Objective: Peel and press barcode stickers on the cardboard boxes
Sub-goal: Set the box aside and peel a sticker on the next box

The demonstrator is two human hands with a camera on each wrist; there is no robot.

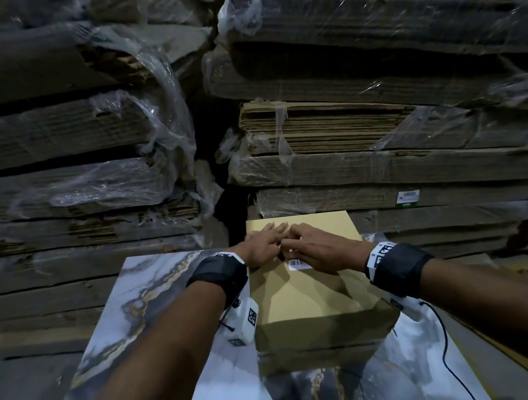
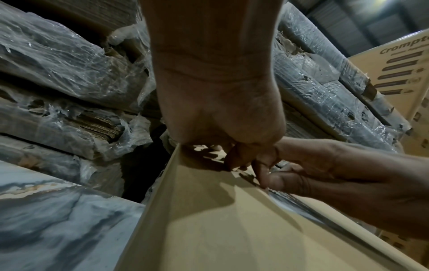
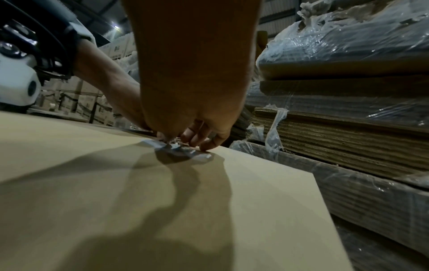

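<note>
A plain cardboard box (image 1: 312, 295) stands on the marbled table (image 1: 157, 308). Both hands meet over the middle of its top face. My left hand (image 1: 275, 241) reaches in from the left, some fingers lying forward on the box while thumb and forefinger pinch down on a barcode sticker strip (image 2: 248, 177). My right hand (image 1: 290, 242) has curled fingers and pinches the same glossy strip (image 3: 181, 149) against the box top. A white barcode sticker (image 1: 296, 264) shows below the right hand's thumb, partly hidden. Whether the strip is stuck down or lifted cannot be told.
Tall stacks of flattened cardboard in torn plastic wrap (image 1: 378, 122) rise just behind the box and table. A dark gap (image 1: 216, 159) splits them. A printed carton (image 2: 403, 77) stands at the right. A black cable (image 1: 444, 343) runs from my right wrist across the table.
</note>
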